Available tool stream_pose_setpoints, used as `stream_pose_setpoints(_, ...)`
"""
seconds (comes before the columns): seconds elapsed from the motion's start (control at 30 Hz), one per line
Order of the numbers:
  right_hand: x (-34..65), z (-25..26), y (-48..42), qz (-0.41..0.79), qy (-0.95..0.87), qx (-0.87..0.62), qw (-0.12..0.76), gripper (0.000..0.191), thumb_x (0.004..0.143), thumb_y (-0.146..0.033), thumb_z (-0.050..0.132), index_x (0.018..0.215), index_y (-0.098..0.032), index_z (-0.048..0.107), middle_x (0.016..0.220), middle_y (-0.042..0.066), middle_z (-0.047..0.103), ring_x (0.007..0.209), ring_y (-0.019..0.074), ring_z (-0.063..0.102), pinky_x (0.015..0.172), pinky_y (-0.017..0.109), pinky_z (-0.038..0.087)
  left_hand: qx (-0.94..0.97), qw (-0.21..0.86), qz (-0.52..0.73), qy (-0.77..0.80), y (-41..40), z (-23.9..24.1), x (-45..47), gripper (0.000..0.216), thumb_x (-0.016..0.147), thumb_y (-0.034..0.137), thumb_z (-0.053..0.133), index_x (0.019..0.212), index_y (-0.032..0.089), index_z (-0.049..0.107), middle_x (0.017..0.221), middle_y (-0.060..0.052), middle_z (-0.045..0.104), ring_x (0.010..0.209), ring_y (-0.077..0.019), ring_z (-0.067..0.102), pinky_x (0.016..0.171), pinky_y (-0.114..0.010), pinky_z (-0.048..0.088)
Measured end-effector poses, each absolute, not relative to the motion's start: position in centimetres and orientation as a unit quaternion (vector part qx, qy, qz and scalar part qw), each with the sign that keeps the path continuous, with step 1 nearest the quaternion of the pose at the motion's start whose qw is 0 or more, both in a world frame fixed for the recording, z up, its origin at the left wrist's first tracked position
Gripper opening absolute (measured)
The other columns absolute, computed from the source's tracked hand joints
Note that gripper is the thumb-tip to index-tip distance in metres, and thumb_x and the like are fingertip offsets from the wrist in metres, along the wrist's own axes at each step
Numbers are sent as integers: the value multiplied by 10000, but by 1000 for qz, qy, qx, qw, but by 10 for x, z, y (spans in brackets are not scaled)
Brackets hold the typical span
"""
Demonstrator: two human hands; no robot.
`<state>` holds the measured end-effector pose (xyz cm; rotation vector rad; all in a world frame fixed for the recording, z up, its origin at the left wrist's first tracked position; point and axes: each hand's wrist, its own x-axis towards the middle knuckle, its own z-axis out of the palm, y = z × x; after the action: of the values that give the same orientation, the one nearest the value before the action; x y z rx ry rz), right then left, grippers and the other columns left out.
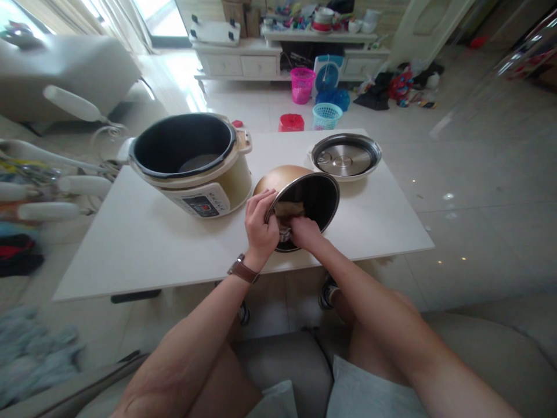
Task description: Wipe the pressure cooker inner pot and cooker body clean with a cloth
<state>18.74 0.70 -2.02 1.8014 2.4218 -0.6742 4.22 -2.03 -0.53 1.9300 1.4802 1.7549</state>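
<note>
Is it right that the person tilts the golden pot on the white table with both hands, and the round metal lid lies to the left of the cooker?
Not quite. In the head view, the metal lid lies to the right of the cooker, not the left. The rest holds: the left hand and right hand tilt the golden pot on the white table.

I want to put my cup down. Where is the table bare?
Bare: the near left of the table, in front of the cooker, and the right edge beside the lid. Crowded: the middle, where both hands hold the tilted pot.
</note>
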Motion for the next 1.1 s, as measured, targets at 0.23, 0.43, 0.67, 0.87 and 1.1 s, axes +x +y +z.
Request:
stream_pose_setpoints(0.23, 191, -19, 8, -108, 786, 603, 81, 389, 1056, -185, 467, 1176, -97, 826, 1196, 257, 791, 1146, 335, 773, 979, 409, 596, 636, 91, 581, 500, -13, 1, 30, 444, 839, 24, 553, 1178, 237, 746, 1226, -75, 753, 1210, -255, 677, 1128, -470, 529)
stream_pose_setpoints(0.43, 187, -26, 8, -220, 781, 584, 9, 398, 1003, -153, 557, 1345, -147, 760, 1430, 208, 715, 1321, 333, 696, 1142, 451, 529, 683, 97, 554, 466, -14, -2, 31, 532, 877, 25, 493, 1285, 249, 750, 1353, -63, 756, 1343, -238, 655, 1196, -483, 503)
stream_pose_setpoints(0.67, 165, -41, 15, -509, 602, 536, -303, 461, 857, -74, 569, 1289, -118, 725, 1281, 104, 796, 1167, 233, 745, 1032, 340, 577, 673, 101, 556, 478, -17, -3, 36, 518, 883, 45, 503, 1293, 257, 739, 1367, -62, 754, 1339, -243, 649, 1199, -492, 499)
stream_pose_setpoints(0.87, 181, -26, 7, -310, 781, 539, -64, 449, 880, -78, 592, 1240, -244, 803, 1297, 80, 794, 1200, 274, 729, 1024, 342, 547, 604, 94, 587, 531, -9, -4, 26, 464, 814, 38, 540, 1191, 231, 730, 1217, -68, 764, 1205, -237, 684, 1105, -423, 551)
stream_pose_setpoints(1.1, 182, -6, -1, -100, 823, 555, 67, 428, 1036, -175, 436, 1203, -161, 829, 1298, 219, 744, 1230, 338, 688, 1020, 424, 532, 603, 92, 580, 540, -2, 0, 9, 586, 756, 6, 504, 1248, 225, 736, 1287, -65, 767, 1271, -228, 686, 1171, -422, 532)
